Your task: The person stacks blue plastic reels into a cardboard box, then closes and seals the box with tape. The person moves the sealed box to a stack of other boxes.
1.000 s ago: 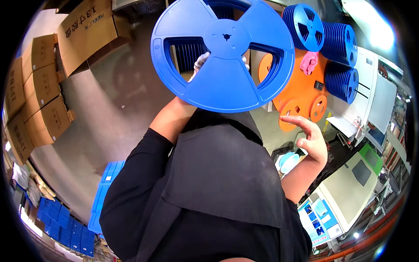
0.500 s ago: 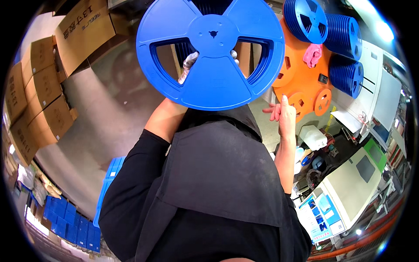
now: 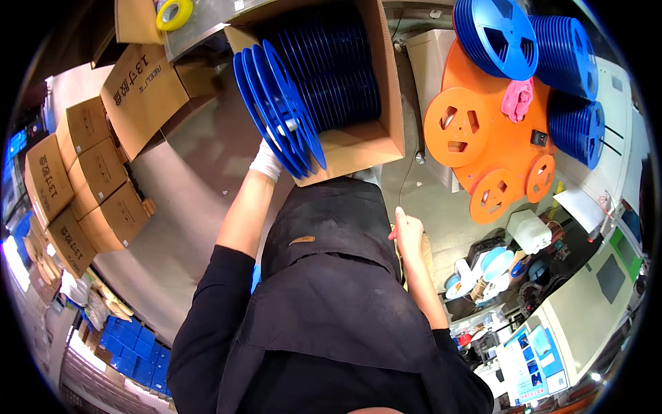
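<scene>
Several blue plastic reels (image 3: 277, 110) stand on edge, tilted, in my left hand (image 3: 267, 160), which wears a white glove. Its fingers reach in among the reels near their hubs, partly hidden by the discs. These reels overlap the left side of an open cardboard box (image 3: 350, 153), in which more blue reels (image 3: 341, 93) stand packed in rows. Bare and apart from the box, my right hand (image 3: 408, 233) hangs in front of my right side. Its thumb is raised away from partly bent fingers, and nothing shows in it.
To the right, an orange round-ended table (image 3: 507, 145) carries orange discs (image 3: 457, 127), a pink cloth (image 3: 517, 101) and stacks of blue reels (image 3: 498, 40). Cardboard cartons (image 3: 103, 172) are piled on the left. Yellow tape (image 3: 174, 14) lies on a surface at the far left.
The blue reels, earlier face-up in front of me, have turned on edge and moved to the box's left side with my left hand. My right hand has come down and left.
</scene>
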Action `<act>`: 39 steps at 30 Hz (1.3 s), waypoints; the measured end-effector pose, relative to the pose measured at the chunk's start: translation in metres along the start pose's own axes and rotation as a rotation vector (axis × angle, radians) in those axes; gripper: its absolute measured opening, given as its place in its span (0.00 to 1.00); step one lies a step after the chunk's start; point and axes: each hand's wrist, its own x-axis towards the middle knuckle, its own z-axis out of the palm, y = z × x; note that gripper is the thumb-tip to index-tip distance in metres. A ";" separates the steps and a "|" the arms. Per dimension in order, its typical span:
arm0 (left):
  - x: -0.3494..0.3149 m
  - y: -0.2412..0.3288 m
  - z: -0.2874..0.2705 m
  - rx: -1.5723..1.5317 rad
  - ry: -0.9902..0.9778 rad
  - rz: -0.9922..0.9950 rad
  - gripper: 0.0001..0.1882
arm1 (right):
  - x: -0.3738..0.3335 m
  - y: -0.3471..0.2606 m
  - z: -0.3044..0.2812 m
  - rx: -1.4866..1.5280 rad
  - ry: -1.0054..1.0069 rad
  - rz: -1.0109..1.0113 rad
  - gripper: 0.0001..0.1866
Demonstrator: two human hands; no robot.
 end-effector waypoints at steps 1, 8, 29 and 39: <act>0.017 0.001 -0.005 0.035 0.020 0.057 0.23 | 0.005 0.012 0.004 0.047 -0.019 0.023 0.31; 0.124 0.011 -0.067 0.077 0.012 0.050 0.22 | 0.032 0.042 0.012 0.367 -0.116 0.238 0.30; 0.061 -0.079 -0.096 -0.069 0.408 -0.207 0.41 | 0.049 -0.007 0.000 0.196 -0.219 0.231 0.27; -0.061 -0.102 -0.098 0.324 0.510 -0.312 0.22 | 0.148 -0.079 -0.097 0.209 -0.034 -0.099 0.08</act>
